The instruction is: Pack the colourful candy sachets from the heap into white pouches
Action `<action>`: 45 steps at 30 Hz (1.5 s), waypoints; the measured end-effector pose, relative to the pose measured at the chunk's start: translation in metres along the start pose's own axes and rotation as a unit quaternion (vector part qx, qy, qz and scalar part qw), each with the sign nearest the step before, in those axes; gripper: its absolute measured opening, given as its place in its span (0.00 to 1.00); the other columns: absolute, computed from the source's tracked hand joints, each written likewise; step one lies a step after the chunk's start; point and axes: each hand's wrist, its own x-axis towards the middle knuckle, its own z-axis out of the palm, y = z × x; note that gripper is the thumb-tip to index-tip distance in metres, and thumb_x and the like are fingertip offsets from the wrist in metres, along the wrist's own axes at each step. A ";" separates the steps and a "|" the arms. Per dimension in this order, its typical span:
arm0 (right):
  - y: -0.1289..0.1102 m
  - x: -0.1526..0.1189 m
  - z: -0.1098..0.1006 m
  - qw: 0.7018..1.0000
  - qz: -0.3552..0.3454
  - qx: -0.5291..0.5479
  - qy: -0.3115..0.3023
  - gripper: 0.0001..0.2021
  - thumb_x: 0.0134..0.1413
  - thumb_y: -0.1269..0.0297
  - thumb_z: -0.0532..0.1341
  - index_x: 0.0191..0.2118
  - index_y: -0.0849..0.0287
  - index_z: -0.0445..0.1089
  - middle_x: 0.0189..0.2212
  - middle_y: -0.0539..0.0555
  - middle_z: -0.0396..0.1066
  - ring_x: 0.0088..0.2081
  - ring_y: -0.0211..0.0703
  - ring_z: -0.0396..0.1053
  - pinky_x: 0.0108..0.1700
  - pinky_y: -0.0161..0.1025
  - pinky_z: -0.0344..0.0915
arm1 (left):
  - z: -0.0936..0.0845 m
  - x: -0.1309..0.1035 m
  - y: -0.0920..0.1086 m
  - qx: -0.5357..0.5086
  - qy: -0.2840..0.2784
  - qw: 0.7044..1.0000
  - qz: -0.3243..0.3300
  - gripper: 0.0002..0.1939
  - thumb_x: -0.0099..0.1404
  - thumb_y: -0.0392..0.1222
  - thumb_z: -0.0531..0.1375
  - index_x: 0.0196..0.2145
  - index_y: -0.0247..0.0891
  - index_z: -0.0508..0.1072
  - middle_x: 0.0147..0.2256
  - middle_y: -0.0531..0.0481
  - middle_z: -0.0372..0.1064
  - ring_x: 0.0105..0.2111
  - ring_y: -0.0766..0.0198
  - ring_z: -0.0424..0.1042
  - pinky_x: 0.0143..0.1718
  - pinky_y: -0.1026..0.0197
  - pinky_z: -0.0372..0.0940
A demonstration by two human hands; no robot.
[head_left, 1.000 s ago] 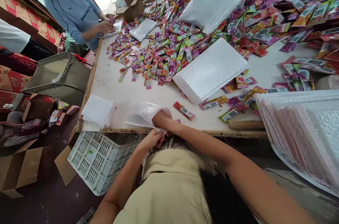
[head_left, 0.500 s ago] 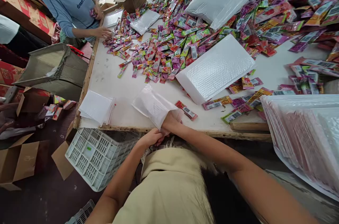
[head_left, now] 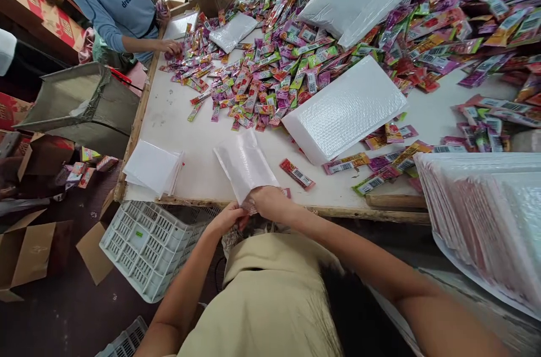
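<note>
A white bubble mailer (head_left: pixel 243 163) lies at the table's front edge, its open end toward me. My left hand (head_left: pixel 230 218) pinches the near corner of that end, fingers closed. My right hand (head_left: pixel 270 203) is curled over the mouth of the mailer with its fingertips at the edge, partly hidden. A bit of pink wrapper shows beside the right wrist. Just right of the mailer lies a single red snack stick packet (head_left: pixel 297 174). Behind it, a larger white bubble mailer (head_left: pixel 344 112) rests on several packets.
A heap of colourful packets (head_left: pixel 270 72) covers the table's back and right. White mailers are stacked at left (head_left: pixel 152 168) and right (head_left: pixel 486 222). A plastic crate (head_left: pixel 147 250) stands below the edge. A person in blue (head_left: pixel 114 2) handles packets at the far left.
My right hand has drawn back from inside the mailer to its mouth, and the mailer lies flatter. My left hand has shifted slightly left with the corner. The other person's hand has moved among packets.
</note>
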 end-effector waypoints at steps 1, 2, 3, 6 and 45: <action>-0.001 -0.006 0.001 1.000 -0.025 -0.011 -0.008 0.12 0.57 0.74 0.59 0.46 0.62 0.71 0.41 0.61 0.73 0.41 0.46 0.72 0.43 0.40 0.67 | -0.002 -0.004 -0.001 0.009 -0.006 1.000 -0.010 0.14 0.50 0.48 0.64 0.18 0.36 0.68 0.14 0.52 0.63 0.14 0.69 0.61 0.15 0.66 0.53; -0.001 -0.011 0.004 0.998 -0.053 -0.021 -0.013 0.14 0.57 0.76 0.57 0.48 0.62 0.71 0.42 0.61 0.73 0.41 0.47 0.72 0.43 0.40 0.66 | -0.004 -0.009 -0.001 0.011 -0.011 1.000 -0.015 0.13 0.50 0.48 0.66 0.22 0.35 0.72 0.18 0.49 0.68 0.17 0.67 0.66 0.17 0.66 0.57; -0.002 -0.016 0.007 0.996 -0.080 -0.030 -0.013 0.16 0.57 0.77 0.56 0.50 0.61 0.70 0.45 0.61 0.72 0.43 0.47 0.72 0.44 0.40 0.66 | -0.005 -0.013 -0.001 0.004 -0.018 1.000 -0.018 0.14 0.49 0.49 0.67 0.26 0.34 0.76 0.23 0.46 0.73 0.22 0.63 0.70 0.21 0.65 0.61; 0.000 -0.024 0.020 0.992 -0.115 -0.053 -0.001 0.15 0.61 0.73 0.54 0.53 0.61 0.68 0.47 0.61 0.70 0.46 0.48 0.70 0.47 0.41 0.65 | -0.006 -0.019 0.000 -0.082 -0.042 0.995 -0.024 0.27 0.48 0.61 0.68 0.36 0.34 0.79 0.34 0.39 0.76 0.34 0.54 0.75 0.31 0.58 0.69; 0.066 -0.149 -0.022 0.965 0.222 0.028 -0.137 0.10 0.48 0.78 0.59 0.31 0.58 0.75 0.33 0.54 0.73 0.35 0.41 0.69 0.34 0.34 0.56 | -0.002 -0.012 -0.002 -0.002 0.094 0.995 0.016 0.19 0.49 0.54 0.68 0.28 0.32 0.80 0.28 0.43 0.77 0.29 0.57 0.75 0.35 0.59 0.69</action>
